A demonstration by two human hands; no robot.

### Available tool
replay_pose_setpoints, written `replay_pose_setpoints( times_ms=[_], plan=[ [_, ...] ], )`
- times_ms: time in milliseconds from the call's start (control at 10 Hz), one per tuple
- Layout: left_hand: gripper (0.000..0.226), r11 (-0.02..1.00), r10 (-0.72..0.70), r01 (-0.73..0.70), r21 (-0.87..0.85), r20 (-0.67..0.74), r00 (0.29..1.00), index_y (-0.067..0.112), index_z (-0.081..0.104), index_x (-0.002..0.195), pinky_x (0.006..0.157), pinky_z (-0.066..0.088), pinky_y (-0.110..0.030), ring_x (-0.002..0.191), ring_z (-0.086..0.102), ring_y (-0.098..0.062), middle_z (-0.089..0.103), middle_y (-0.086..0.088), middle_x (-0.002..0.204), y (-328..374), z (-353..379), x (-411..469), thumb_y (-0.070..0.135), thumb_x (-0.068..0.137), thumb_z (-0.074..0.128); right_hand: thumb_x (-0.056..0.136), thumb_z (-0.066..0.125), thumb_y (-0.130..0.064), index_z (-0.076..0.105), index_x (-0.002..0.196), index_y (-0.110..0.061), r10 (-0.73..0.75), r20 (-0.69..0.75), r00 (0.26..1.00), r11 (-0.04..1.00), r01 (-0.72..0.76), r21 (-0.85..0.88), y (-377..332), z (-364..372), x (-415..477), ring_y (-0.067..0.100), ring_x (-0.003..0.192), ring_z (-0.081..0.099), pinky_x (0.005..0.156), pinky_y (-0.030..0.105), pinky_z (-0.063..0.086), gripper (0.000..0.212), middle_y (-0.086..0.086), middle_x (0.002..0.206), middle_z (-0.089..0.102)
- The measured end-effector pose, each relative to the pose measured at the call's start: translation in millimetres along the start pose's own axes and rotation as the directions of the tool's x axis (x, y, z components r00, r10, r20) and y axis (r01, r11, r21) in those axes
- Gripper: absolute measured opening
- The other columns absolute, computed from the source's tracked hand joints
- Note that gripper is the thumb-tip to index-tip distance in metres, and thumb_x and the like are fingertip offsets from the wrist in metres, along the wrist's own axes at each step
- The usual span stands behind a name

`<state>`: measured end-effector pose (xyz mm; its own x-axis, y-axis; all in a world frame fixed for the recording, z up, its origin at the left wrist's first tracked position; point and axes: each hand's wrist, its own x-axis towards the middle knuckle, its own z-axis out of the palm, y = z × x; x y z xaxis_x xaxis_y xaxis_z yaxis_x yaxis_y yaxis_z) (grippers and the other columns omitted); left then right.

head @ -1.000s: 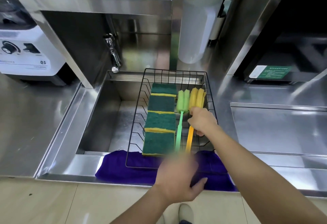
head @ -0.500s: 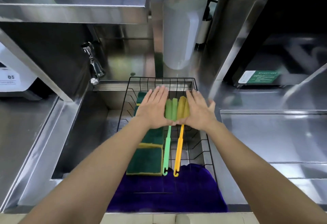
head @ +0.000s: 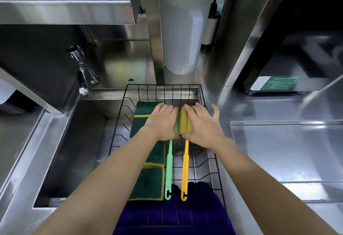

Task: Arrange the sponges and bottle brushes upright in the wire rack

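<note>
I see both of my bare forearms reaching forward from the lower corners, and they come closer together toward the wrists. My left hand (head: 161,121) lies palm down, with the fingers straight and close to each other, pointing away from me. My right hand (head: 201,124) is also palm down, just beside the left one, its fingers a little spread and the thumb out to the right. Neither hand closes around anything.

Open wire rack (head: 213,162) floor right of the yellow brush (head: 185,167); sponges (head: 148,182) filling the left side.
</note>
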<state>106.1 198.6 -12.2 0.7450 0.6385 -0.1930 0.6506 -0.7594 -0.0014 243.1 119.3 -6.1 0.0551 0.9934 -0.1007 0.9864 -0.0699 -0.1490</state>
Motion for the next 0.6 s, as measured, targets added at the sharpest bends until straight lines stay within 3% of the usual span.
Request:
replay_pose_setpoints(
  times_ms=[200,300,400,500,600],
  plan=[
    [0.072,0.997,-0.033,0.034,0.065,-0.017,0.999,0.012,0.037,0.126,0.109,0.02,-0.034,0.118,0.04,-0.024,0.045,-0.005,0.124,-6.9,-2.1,-1.1,0.061,0.079,0.061,0.083,0.052,-0.049,0.022,0.145,-0.016,-0.002,0.118,0.993,0.984,0.023,-0.178,-4.8,-3.3,7.2,0.019,0.147,0.011,0.113,0.06,-0.005,0.077,0.004,0.149,0.036],
    [0.074,0.997,-0.057,0.057,0.054,0.004,0.998,0.013,0.034,0.132,0.109,0.022,-0.035,0.123,0.038,-0.025,0.043,-0.006,0.13,-4.4,-2.4,1.0,0.059,0.081,0.061,0.083,0.053,-0.051,0.018,0.147,-0.017,0.015,0.166,0.986,0.973,0.024,-0.23,-8.4,-2.9,8.4,0.019,0.148,0.007,0.112,0.061,-0.007,0.08,0.003,0.155,0.027],
    [0.088,0.999,-0.052,0.053,-0.006,0.035,0.998,0.009,0.016,0.147,0.114,0.016,-0.036,0.138,0.025,-0.027,0.028,-0.01,0.149,-0.7,5.5,-3.3,0.055,0.085,0.06,0.082,0.054,-0.054,0.012,0.149,-0.021,0.047,0.211,0.976,0.969,0.007,-0.246,-9.4,-4.6,10.8,0.018,0.148,0.003,0.112,0.061,-0.008,0.086,0.0,0.158,0.02],
    [0.096,0.997,-0.06,0.062,-0.052,0.049,0.997,0.008,-0.002,0.151,0.118,0.005,-0.036,0.146,0.005,-0.025,0.004,-0.011,0.16,3.4,16.0,-11.5,0.051,0.089,0.057,0.082,0.053,-0.056,0.009,0.15,-0.021,0.058,0.225,0.973,0.964,0.004,-0.267,-11.3,-4.9,10.5,0.019,0.148,0.003,0.112,0.061,-0.006,0.088,0.0,0.159,0.018],
    [0.097,0.993,-0.067,0.069,-0.094,0.026,0.997,0.012,-0.005,0.152,0.118,0.0,-0.036,0.147,-0.002,-0.023,-0.002,-0.009,0.16,0.7,8.1,-16.8,0.052,0.088,0.057,0.08,0.056,-0.057,0.008,0.15,-0.022,0.05,0.21,0.976,0.969,0.003,-0.248,-12.2,-9.4,7.9,0.021,0.148,0.003,0.113,0.06,-0.005,0.092,0.003,0.16,0.013]
  ],
)
